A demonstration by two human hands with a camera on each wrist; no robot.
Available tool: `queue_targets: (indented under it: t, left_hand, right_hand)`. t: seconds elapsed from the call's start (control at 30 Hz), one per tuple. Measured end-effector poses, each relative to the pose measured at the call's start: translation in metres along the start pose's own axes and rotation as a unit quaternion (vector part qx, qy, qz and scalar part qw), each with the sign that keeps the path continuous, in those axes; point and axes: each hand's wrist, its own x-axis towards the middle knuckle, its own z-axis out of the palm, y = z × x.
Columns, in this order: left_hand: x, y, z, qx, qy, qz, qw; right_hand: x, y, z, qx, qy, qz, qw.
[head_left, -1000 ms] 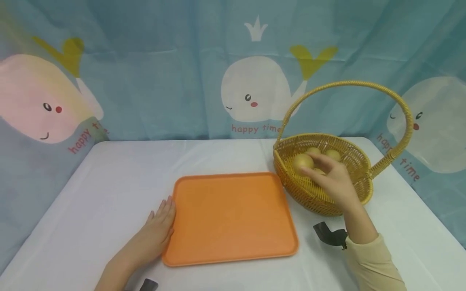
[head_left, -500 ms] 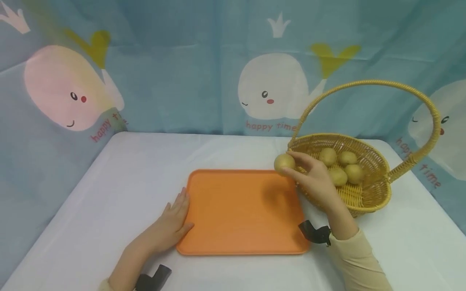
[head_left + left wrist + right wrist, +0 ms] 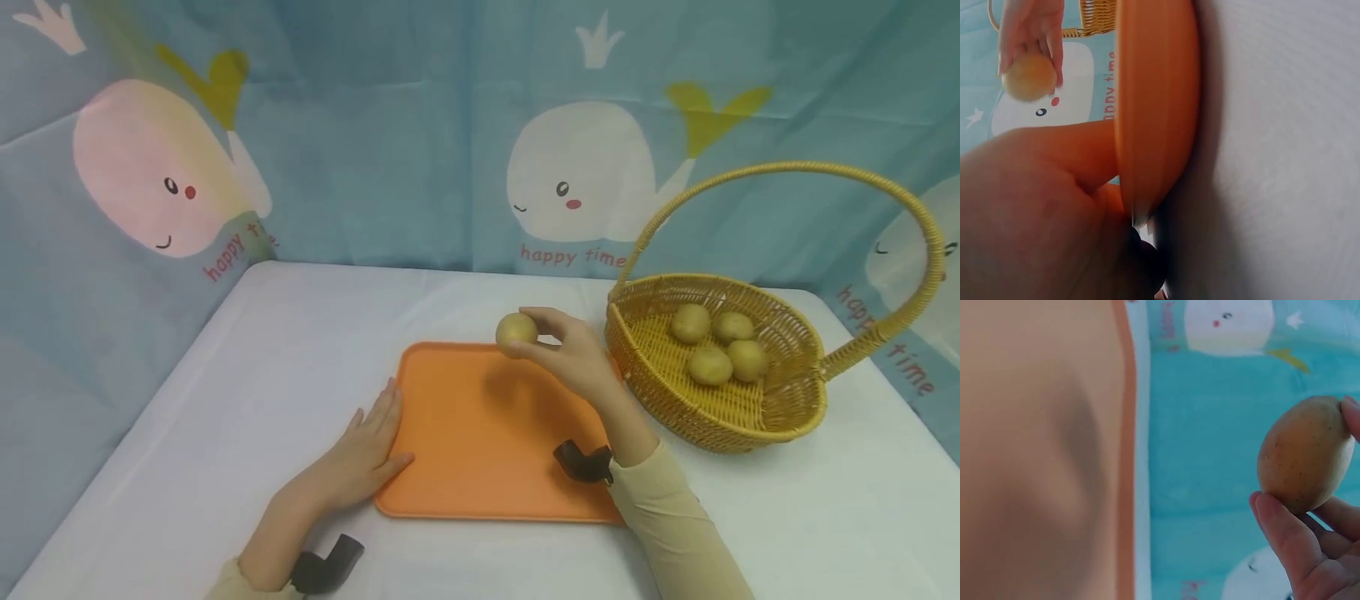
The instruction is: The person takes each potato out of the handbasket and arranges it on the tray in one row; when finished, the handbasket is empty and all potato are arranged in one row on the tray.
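A potato (image 3: 517, 333) is pinched between the thumb and fingers of my right hand (image 3: 573, 354), held up over the back part of the orange tray (image 3: 465, 450). The right wrist view shows the potato (image 3: 1304, 453) as oval, tan and lightly speckled. My left hand (image 3: 360, 454) rests along the tray's left side, fingers straight and thumb reaching over the rim. Seen from the left wrist, the thumb lies against the raised tray edge (image 3: 1157, 94). Several more potatoes (image 3: 710, 366) lie together in the wicker basket (image 3: 660, 400) at the right.
The basket's tall arched handle (image 3: 795, 167) rises above it on the right, close to the tray's right edge. A white cloth (image 3: 315, 333) covers the table. Behind it hangs a blue curtain (image 3: 375, 167) printed with whales. Black camera mounts (image 3: 585, 462) stick out from both wrists.
My right hand has lifted the potato out of the basket and carried it left over the tray. The left hand stays at the tray's left edge, its thumb now over the rim. The view has shifted.
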Motion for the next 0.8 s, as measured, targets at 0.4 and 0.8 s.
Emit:
queue_targets:
  t: [0.4,0.8]
  left_hand:
    - [0.004,0.001,0.001,-0.003,-0.005,-0.003,1.0000]
    - [0.002,0.000,0.000,0.006,-0.009,-0.008,0.9999]
  right_hand:
    - [0.031,-0.003,0.060,0.014,-0.082,-0.008,0.997]
    - [0.050,-0.001,0.094,0.008,-0.112,0.034,0.993]
